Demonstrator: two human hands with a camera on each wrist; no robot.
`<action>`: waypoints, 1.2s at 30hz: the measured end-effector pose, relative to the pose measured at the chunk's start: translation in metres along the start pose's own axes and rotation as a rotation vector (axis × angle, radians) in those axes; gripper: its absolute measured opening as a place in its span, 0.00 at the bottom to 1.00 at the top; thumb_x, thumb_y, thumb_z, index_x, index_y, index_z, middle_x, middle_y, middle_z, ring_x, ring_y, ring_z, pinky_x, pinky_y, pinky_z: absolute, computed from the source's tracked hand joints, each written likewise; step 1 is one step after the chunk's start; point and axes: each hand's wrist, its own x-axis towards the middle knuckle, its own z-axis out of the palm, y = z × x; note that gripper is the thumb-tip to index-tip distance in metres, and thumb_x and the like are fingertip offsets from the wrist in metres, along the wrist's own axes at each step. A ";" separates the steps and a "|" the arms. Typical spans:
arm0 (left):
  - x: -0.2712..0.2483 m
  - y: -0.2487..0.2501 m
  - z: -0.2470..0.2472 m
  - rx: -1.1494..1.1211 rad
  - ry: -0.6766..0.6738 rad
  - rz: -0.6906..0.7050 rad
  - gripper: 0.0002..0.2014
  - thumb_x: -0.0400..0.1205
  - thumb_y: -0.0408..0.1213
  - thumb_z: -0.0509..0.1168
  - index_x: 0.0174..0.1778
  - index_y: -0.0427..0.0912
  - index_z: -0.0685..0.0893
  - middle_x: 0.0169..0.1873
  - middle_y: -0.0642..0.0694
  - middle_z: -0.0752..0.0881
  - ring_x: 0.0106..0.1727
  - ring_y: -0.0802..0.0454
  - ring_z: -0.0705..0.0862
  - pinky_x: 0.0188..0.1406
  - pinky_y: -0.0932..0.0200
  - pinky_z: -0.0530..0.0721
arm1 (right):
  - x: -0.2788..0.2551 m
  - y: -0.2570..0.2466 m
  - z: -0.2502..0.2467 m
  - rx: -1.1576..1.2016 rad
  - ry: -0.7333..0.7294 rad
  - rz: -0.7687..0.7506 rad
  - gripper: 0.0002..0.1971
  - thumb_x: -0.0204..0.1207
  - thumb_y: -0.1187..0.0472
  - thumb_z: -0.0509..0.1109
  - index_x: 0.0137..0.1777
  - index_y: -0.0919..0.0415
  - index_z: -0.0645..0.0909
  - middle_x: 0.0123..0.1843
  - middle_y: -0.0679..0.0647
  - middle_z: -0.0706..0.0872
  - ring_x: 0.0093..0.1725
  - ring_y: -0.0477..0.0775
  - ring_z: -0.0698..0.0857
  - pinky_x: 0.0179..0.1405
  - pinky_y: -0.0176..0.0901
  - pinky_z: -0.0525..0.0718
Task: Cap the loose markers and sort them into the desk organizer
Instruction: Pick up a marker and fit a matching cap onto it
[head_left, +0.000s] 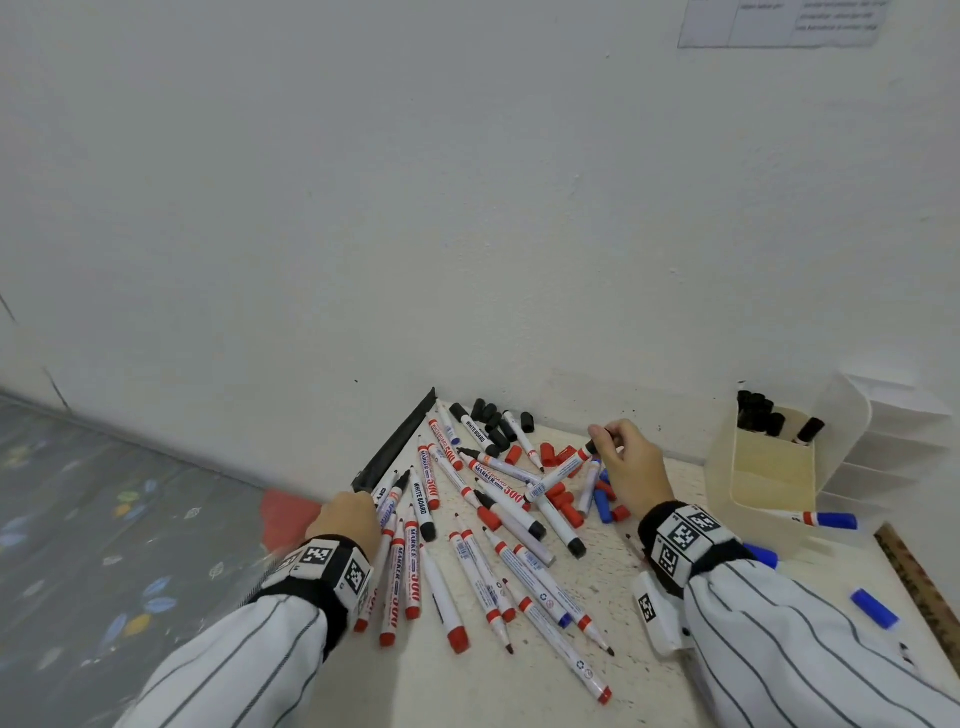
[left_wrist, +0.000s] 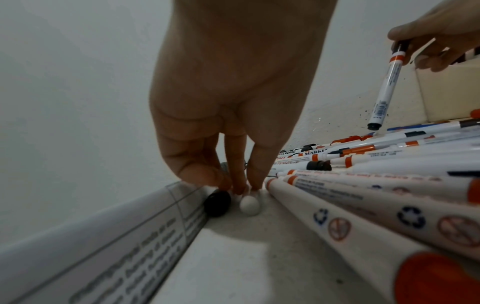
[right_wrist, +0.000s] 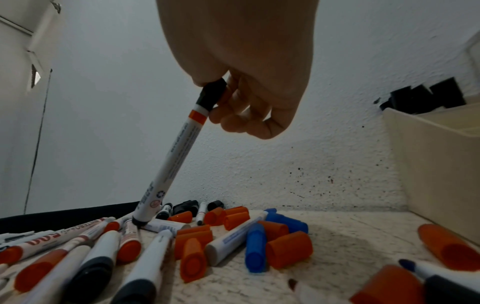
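**Capped marker lifted over the pile**

Black-capped marker (right_wrist: 179, 152) tilted, tail touching the marker pile (head_left: 488, 525), right hand (head_left: 631, 467) pinching its cap. Left hand (left_wrist: 233, 92) fingertips pinch a white marker end (left_wrist: 249, 204) at table edge. Organizer (head_left: 769, 467) stands right.

markers (head_left: 498, 525) litter the desk (head_left: 613, 675); organizer (head_left: 769, 467) right, against wall (head_left: 467, 208)

White marker (right_wrist: 179, 152) with black cap and orange band in the right hand (head_left: 631, 467); red and blue loose caps (right_wrist: 259, 238) below it; black-striped white sleeves (head_left: 789, 654).
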 end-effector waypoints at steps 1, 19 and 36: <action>-0.001 0.001 0.000 0.011 0.007 -0.005 0.14 0.83 0.38 0.57 0.60 0.38 0.80 0.55 0.42 0.83 0.57 0.45 0.83 0.58 0.50 0.84 | 0.001 0.003 -0.002 -0.006 0.006 0.004 0.12 0.81 0.52 0.62 0.46 0.62 0.77 0.41 0.52 0.84 0.42 0.50 0.81 0.39 0.36 0.74; 0.004 0.028 -0.016 -0.283 -0.038 -0.088 0.14 0.79 0.44 0.66 0.48 0.35 0.79 0.42 0.42 0.84 0.39 0.47 0.83 0.42 0.58 0.85 | 0.040 -0.002 -0.076 -0.091 0.206 -0.067 0.09 0.81 0.64 0.63 0.56 0.67 0.79 0.46 0.59 0.83 0.38 0.59 0.83 0.34 0.36 0.79; -0.002 0.126 -0.004 -0.547 -0.131 0.190 0.09 0.78 0.40 0.66 0.35 0.42 0.76 0.35 0.43 0.83 0.39 0.44 0.87 0.47 0.53 0.88 | 0.065 0.018 -0.189 -0.420 0.605 0.046 0.15 0.78 0.78 0.55 0.61 0.74 0.76 0.59 0.72 0.79 0.60 0.67 0.79 0.57 0.47 0.74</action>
